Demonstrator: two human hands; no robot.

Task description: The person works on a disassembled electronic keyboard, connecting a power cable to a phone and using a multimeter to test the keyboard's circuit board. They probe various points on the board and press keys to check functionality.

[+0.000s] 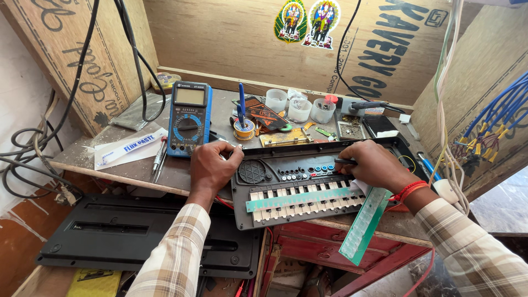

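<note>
Setting: a cramped plywood-walled repair bench (pixel 181 176), littered with tools and small parts.
Head view, keyboard: a small black electronic keyboard (pixel 308 184) lies at the bench's front edge, partly overhanging it, with a green strip board (pixel 300 199) lying loose across its keys.
Left hand (pixel 213 165): fingers curled over the keyboard's top-left corner, steadying it.
Right hand (pixel 374 164): closed around a thin dark tool (pixel 345 161) whose tip is at the button row.
Nearby: blue multimeter (pixel 188 118) just behind the left hand; a second green board (pixel 364 225) hangs off the edge.
Risk: the overhanging case could tip if the left hand eases; the hanging board may slide off; a slip of the tool could scar the buttons.
</note>
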